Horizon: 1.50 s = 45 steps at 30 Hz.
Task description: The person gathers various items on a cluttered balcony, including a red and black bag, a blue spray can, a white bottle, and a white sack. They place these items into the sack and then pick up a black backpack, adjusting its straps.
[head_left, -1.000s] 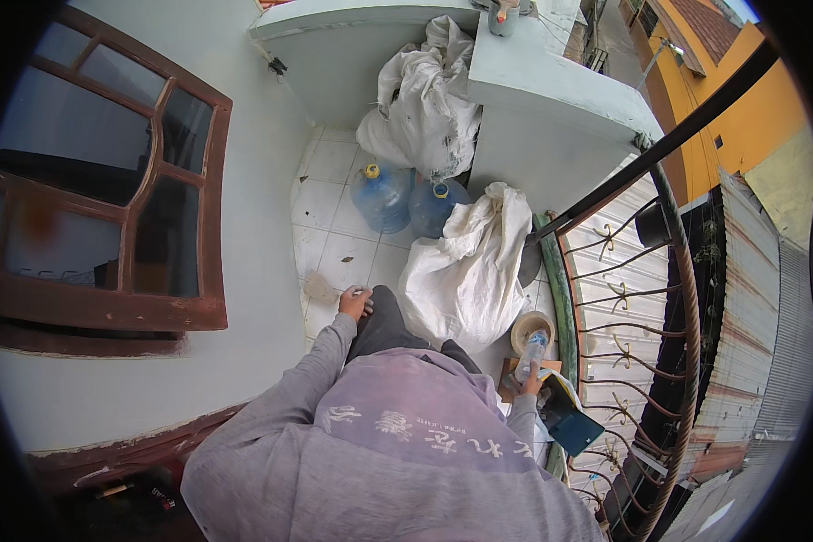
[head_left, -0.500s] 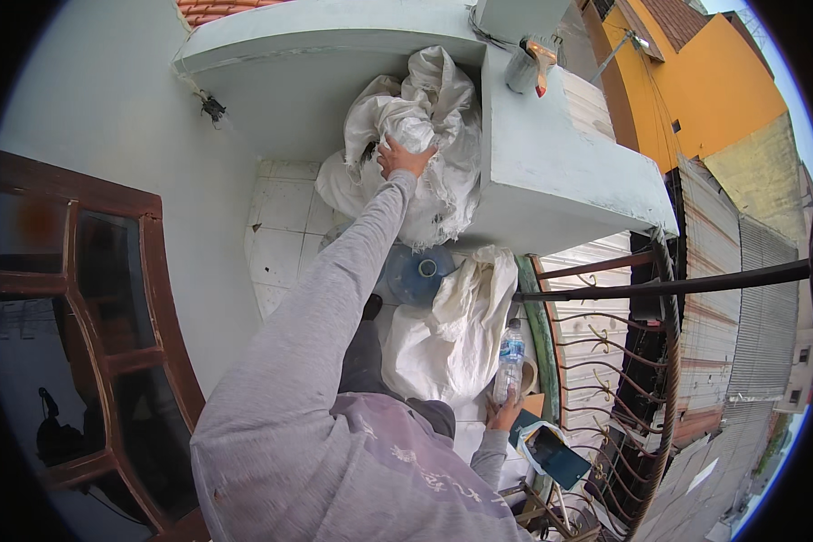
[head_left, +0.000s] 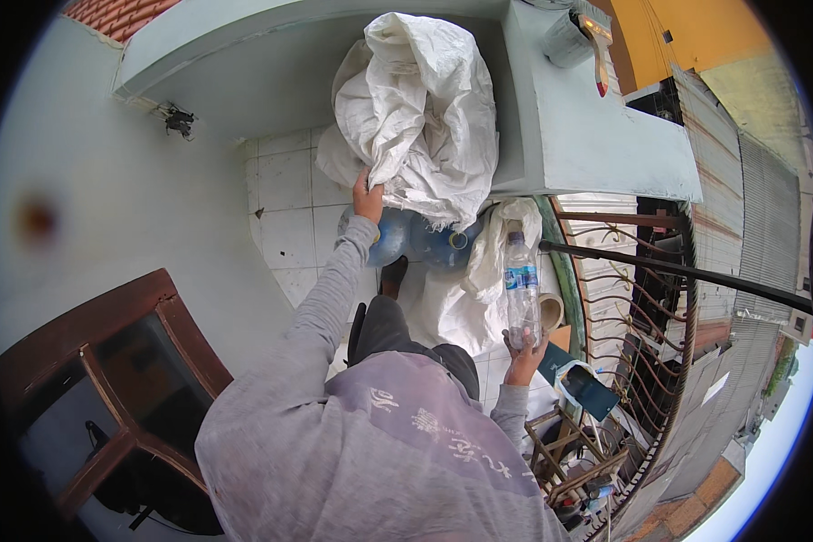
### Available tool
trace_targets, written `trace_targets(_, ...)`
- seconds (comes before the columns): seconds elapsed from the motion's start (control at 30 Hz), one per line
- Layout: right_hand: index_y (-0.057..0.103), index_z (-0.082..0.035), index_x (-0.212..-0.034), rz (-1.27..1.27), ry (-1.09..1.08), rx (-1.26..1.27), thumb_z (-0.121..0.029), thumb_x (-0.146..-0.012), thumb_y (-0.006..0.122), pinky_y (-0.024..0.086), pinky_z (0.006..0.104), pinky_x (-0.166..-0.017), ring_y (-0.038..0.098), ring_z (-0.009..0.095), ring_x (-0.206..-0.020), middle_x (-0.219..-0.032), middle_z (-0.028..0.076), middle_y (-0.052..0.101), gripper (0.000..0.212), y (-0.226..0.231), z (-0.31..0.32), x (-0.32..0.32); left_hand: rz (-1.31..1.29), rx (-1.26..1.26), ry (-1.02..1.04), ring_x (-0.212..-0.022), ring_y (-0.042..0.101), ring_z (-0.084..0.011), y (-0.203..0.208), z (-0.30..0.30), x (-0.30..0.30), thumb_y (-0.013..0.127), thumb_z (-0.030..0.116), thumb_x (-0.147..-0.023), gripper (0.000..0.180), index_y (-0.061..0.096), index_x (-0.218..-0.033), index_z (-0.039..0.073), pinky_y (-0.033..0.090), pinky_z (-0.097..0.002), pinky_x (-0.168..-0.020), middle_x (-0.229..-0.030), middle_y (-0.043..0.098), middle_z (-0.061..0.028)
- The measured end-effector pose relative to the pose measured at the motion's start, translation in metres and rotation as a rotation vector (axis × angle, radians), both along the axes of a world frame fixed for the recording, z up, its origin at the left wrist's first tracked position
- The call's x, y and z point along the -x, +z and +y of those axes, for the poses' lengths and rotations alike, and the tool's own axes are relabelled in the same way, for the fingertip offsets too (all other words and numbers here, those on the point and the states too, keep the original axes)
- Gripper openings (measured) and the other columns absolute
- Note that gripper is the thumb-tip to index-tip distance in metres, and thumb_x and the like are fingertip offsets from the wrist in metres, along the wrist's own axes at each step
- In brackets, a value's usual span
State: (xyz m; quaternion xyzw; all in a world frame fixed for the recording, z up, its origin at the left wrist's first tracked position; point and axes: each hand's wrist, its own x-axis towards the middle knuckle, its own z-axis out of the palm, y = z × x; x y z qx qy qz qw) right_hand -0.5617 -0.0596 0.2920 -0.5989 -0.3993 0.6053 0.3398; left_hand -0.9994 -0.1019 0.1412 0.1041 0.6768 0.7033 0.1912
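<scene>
A large white woven sack stands crumpled against the wall at the far side. My left hand is closed on its near left edge, pinching a fold of the cloth. Upright in my right hand is a clear plastic bottle with a blue label, gripped around its lower end. Below the big sack show two large blue water jugs, one by my left hand and another to its right, both partly covered. A second white sack lies slumped left of the bottle.
A paintbrush and a paint-marked can rest on the pale ledge. A curved metal railing bounds the right side. A dark green container and a wooden frame are near it. A brown-framed window stands at left.
My left hand has shifted from the top of the big sack to its near left edge. My right hand has raised the bottle, and the view has shifted.
</scene>
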Motion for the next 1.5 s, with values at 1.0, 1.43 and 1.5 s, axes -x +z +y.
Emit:
trace_targets(1.0, 0.043, -0.009, -0.138, -0.175, -0.072, -0.1, -0.027, -0.093, 0.069, 0.059, 0.032, -0.065, 0.068, 0.023, -0.094, -0.123, 0.014, 0.059, 0.056, 0.047, -0.042, 0.013, -0.156, -0.021, -0.131, -0.112, 0.064, -0.0334, 0.017, 0.157, 0.117, 0.088, 0.019, -0.068, 0.078, 0.052, -0.133, -0.006, 0.053, -0.0396, -0.094, -0.127, 0.062, -0.0224)
trace_targets(1.43, 0.04, -0.004, -0.142, -0.387, -0.146, 0.119, -0.033, -0.086, 0.077, 0.054, 0.0293, -0.069, 0.072, 0.024, -0.084, -0.12, 0.018, 0.062, 0.073, 0.047, -0.074, -0.041, 0.016, 0.313, -1.072, -0.116, 0.061, -0.0276, 0.101, 0.125, 0.148, 0.083, 0.042, -0.078, 0.096, 0.035, -0.146, -0.005, 0.046, -0.0342, -0.108, -0.135, 0.055, -0.0181)
trace_targets(1.5, 0.039, -0.005, -0.142, -0.397, -0.119, 0.133, -0.034, -0.086, 0.077, 0.054, 0.0294, -0.069, 0.072, 0.024, -0.085, -0.119, 0.017, 0.063, 0.074, 0.05, -0.075, -0.04, 0.091, 0.542, -1.099, -0.124, 0.056, -0.0269, 0.075, 0.112, 0.151, 0.087, 0.043, -0.074, 0.105, 0.028, -0.149, -0.004, 0.048, -0.0352, -0.105, -0.139, 0.05, -0.0198)
